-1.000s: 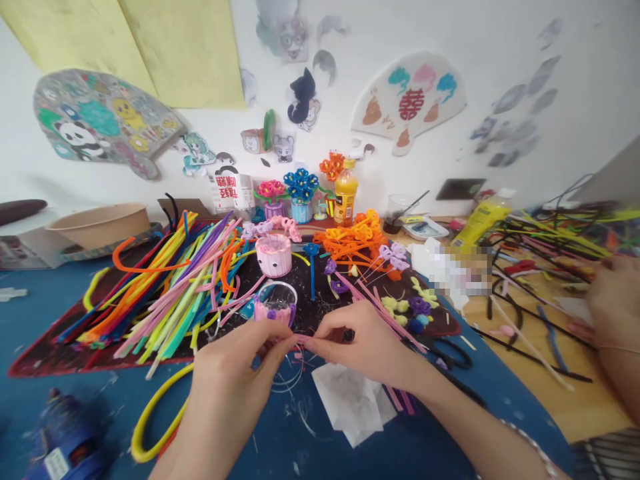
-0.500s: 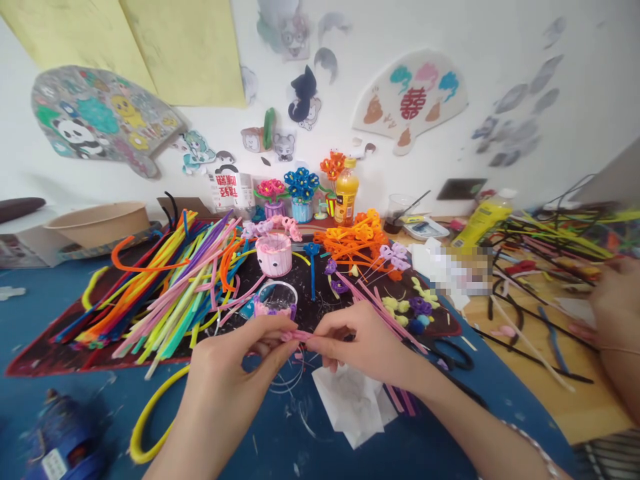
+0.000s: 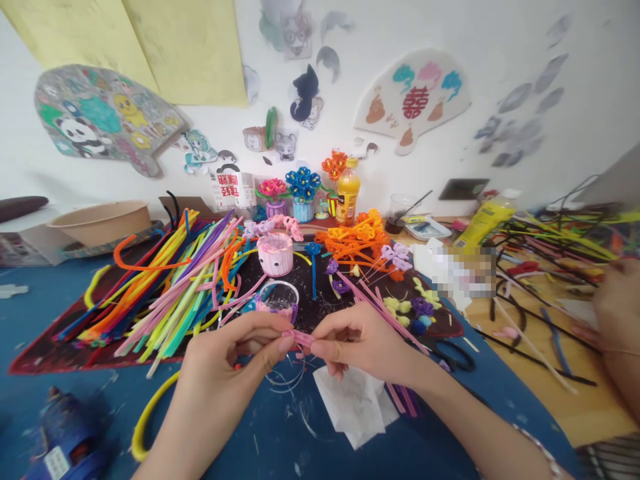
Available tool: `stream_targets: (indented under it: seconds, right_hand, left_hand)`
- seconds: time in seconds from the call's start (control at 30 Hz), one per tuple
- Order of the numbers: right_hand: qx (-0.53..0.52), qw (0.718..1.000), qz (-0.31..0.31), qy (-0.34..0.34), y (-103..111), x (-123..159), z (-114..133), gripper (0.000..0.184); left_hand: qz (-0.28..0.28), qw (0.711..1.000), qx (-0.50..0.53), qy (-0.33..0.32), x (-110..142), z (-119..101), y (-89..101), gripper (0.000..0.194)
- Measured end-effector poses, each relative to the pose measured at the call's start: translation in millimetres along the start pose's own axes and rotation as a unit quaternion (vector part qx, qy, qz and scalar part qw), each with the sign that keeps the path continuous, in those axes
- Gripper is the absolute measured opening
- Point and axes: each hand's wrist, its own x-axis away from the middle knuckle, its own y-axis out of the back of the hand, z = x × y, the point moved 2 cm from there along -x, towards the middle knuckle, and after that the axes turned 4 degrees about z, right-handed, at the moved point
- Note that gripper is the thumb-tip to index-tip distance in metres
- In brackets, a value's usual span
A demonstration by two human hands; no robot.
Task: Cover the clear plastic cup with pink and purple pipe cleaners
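Observation:
Between the fingertips of my left hand (image 3: 240, 360) and my right hand (image 3: 363, 340) is a short pink pipe cleaner (image 3: 300, 337), bent or folded, pinched at both ends. Its exact shape is partly hidden by the fingers. Just beyond the hands stands a clear cup (image 3: 277, 297) with pink and purple fuzzy trim low on its side. Behind that sits a pink pot (image 3: 275, 257) with small eyes and pink and lilac curls on top. A crumpled white paper (image 3: 353, 403) lies under my right hand.
Bundled coloured pipe cleaners (image 3: 170, 287) cover the left of the dark mat (image 3: 43, 353). Orange pipe-cleaner flowers (image 3: 355, 240) lie behind. Black scissors (image 3: 457, 353) rest at right, a blue glue gun (image 3: 70, 437) at front left. Another person's hand (image 3: 617, 313) is at far right.
Both hands stay pinched on the pink pipe cleaner, with small finger shifts; more of it shows between the fingertips. The whole view has shifted slightly.

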Motion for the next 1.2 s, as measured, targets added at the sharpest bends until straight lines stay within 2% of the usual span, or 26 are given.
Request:
stream_targets:
  seconds: [0.2, 0.47, 0.7, 0.77, 0.93, 1.0, 1.1, 1.2]
  right_hand:
    - [0.094, 0.995, -0.022, 0.028, -1.0, 1.8, 0.6, 0.026]
    - [0.163, 0.979, -0.045, 0.118, -3.5, 4.0, 4.1, 0.022]
    - [0.17, 0.978, -0.064, 0.097, -1.5, 5.5, 6.5, 0.021]
    - [0.146, 0.985, -0.046, 0.081, -0.5, 5.0, 4.9, 0.026]
    - [-0.012, 0.997, 0.07, 0.04, 1.0, 2.6, 1.5, 0.062]
    - [-0.05, 0.992, 0.112, 0.028, 0.8, 2.1, 1.5, 0.06]
    - [-0.101, 0.981, 0.168, 0.003, -1.5, 1.7, 0.6, 0.049]
    - [-0.125, 0.975, 0.184, -0.016, -3.7, 0.7, -2.7, 0.04]
  left_hand:
    - [0.0, 1.0, -0.009, -0.004, -1.9, -2.6, -3.3, 0.006]
    - [-0.037, 0.999, -0.033, 0.004, 1.1, -2.5, -4.6, 0.007]
    - [0.026, 0.998, 0.039, 0.044, -2.4, 0.4, -0.6, 0.015]
    - [0.032, 0.998, 0.033, 0.039, -2.9, -0.6, -0.4, 0.013]
    - [0.052, 0.997, 0.048, 0.029, -1.6, 0.5, 2.5, 0.011]
    - [0.078, 0.994, 0.067, 0.031, -1.2, 2.7, 2.4, 0.01]
    - [0.085, 0.993, 0.078, 0.027, -1.8, 5.2, 0.7, 0.008]
    - [0.075, 0.994, 0.073, 0.014, -3.3, 4.9, -1.8, 0.007]
